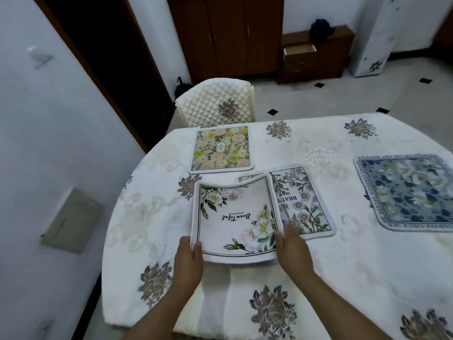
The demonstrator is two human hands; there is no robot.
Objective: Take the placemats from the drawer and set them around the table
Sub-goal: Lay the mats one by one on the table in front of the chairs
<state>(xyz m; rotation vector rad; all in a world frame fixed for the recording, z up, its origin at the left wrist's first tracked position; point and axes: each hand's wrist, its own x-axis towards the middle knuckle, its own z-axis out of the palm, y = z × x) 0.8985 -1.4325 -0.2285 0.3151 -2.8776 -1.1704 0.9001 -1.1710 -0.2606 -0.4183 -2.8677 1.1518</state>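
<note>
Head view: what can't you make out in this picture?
All in the head view:
- Daisy mat: its left part is hidden under the white mat.
- Blue mat: right side cut off by the picture's edge.
- Drawer: open, but too far and small to see inside.
- Left hand and right hand: the fingers gripping the white mat are mostly hidden beneath it.

bare forearms (171,303), left hand (188,258), right hand (293,251)

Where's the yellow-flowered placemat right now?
Head view: the yellow-flowered placemat lies flat near the table's far left edge, before the quilted chair, just beyond the lifted white placemat.
</note>
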